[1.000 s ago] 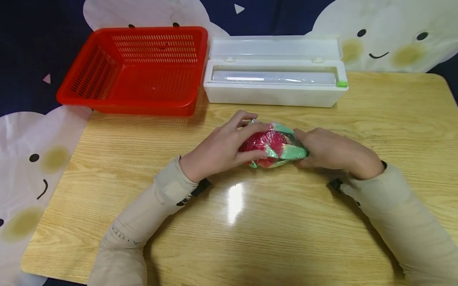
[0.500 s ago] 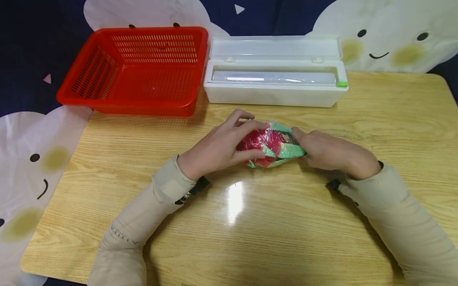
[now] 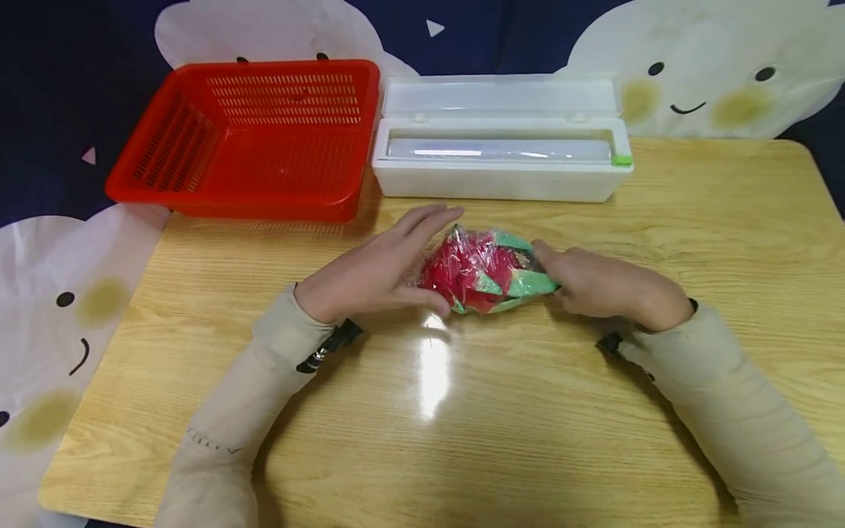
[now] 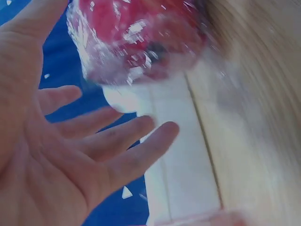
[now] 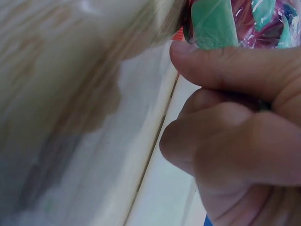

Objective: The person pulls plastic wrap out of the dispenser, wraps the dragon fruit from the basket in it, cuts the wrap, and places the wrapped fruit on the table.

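A pink dragon fruit (image 3: 472,268) with green leaf tips is wrapped in shiny clear film, lying across the middle of the table. My right hand (image 3: 597,282) pinches its green right end; in the right wrist view the thumb (image 5: 225,63) presses against curled fingers just below the leaf tips (image 5: 214,21). At the other end my left hand (image 3: 370,275) is spread, fingers straight, thumb on the near side. The left wrist view has the left palm (image 4: 61,155) facing the wrapped end of the fruit (image 4: 141,42), fingers apart and holding nothing.
A red plastic basket (image 3: 264,209) stands at the back left. Beside it is a long white box (image 3: 502,182), lid up, with a roll of clear film (image 3: 498,149) inside. A cloud-patterned cloth (image 3: 462,44) hangs behind the wooden table (image 3: 528,425).
My left hand has come off the dragon fruit, moved left and straightened its fingers. The right hand keeps its pinch, and fruit and hand have shifted slightly left.
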The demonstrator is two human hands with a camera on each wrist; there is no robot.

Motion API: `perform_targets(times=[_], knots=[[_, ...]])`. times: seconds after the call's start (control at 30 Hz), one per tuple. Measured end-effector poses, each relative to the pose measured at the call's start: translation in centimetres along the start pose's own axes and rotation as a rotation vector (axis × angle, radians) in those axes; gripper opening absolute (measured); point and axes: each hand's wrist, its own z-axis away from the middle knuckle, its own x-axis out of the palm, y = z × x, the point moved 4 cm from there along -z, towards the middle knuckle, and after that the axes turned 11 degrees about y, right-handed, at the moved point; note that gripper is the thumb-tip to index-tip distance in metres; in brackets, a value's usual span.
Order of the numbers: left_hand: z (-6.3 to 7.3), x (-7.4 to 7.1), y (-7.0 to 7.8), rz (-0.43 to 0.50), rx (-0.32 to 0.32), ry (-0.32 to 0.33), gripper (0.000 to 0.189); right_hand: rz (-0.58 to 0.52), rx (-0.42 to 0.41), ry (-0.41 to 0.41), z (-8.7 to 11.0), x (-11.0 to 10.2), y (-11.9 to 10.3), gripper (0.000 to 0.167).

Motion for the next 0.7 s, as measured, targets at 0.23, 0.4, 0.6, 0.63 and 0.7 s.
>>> perform_targets(times=[0.23, 0.4, 0.6, 0.63, 0.7], knots=[[0.8, 0.1, -1.8, -0.088, -0.042, -0.052, 0.096, -0.030, 0.040, -0.009, 0.1, 0.0, 0.0, 0.046], [0.8, -0.2, -1.9, -0.059, 0.002, -0.019, 0.068, -0.053, 0.070, -0.013, 0.2, 0.0, 0.0, 0.043], [0.8, -0.3, -2.0, -0.017, -0.027, -0.013, 0.056, -0.008, 0.032, -0.001, 0.2, -0.5, 0.0, 0.050], [0.8, -0.3, -2.1, -0.010, -0.035, -0.008, 0.053, 0.000, 0.030, 0.001, 0.3, -0.6, 0.0, 0.052], [0.8, -0.2, -2.3, 0.007, -0.037, 0.008, 0.044, -0.003, 0.039, -0.008, 0.5, -0.9, 0.1, 0.059]])
